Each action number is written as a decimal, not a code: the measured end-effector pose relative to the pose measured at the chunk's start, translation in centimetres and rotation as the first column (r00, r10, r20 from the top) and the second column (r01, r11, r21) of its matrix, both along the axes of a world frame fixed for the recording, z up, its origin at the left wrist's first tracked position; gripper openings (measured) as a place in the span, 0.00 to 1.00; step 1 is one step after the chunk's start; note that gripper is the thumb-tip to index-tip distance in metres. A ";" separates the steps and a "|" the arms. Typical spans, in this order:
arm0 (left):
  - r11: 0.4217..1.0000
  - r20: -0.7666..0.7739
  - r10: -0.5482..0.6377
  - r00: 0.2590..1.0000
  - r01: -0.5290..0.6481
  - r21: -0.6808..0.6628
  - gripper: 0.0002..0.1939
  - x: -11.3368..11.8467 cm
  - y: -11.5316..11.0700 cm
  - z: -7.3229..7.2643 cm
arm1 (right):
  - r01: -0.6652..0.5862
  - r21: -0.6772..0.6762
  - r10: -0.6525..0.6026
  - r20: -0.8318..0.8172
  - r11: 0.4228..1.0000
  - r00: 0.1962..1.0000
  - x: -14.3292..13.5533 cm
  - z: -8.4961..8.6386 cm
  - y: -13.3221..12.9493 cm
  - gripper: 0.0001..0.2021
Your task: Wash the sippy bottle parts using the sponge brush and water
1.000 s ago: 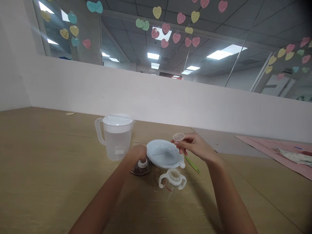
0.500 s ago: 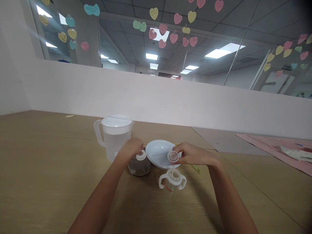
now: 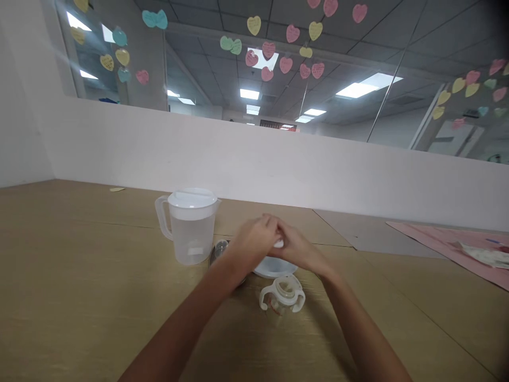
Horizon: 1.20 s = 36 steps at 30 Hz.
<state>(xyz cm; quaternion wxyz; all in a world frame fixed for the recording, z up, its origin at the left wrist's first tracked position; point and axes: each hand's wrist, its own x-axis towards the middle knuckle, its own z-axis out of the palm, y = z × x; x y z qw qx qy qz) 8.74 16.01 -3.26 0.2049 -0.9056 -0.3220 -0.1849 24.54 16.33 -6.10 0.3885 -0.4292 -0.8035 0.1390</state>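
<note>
My left hand [image 3: 256, 239] and my right hand [image 3: 296, 246] meet with fingertips together above the shallow white bowl [image 3: 276, 268]. Both are closed around a white ring-like bottle part [image 3: 279, 244], which shows only as a small edge between them. The clear round piece seen earlier in my right hand is hidden now. Just in front of the bowl stands a clear baby bottle [image 3: 281, 297] with a white two-handled collar and an uncovered mouth. Behind my left wrist is a dark metal-looking bowl [image 3: 212, 257], partly covered, with a clear cap-like piece [image 3: 221, 246] at it.
A lidded translucent pitcher [image 3: 193, 233] of liquid stands behind my left forearm. On the far right lies a pink cloth [image 3: 429, 241] with a white item [image 3: 483, 255] on it. A low white wall [image 3: 258, 164] runs along the back of the table.
My left hand has left the dark bowl, moving up and right with the white ring. My right hand has shifted slightly left and up, and the two hands now touch.
</note>
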 end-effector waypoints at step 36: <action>0.928 0.647 -0.209 0.734 0.357 -0.105 0.38 2.0 -1.1 -14.6 | 0.347 0.235 -0.201 -0.484 0.908 0.852 2.1 -12.3 -2.8 0.16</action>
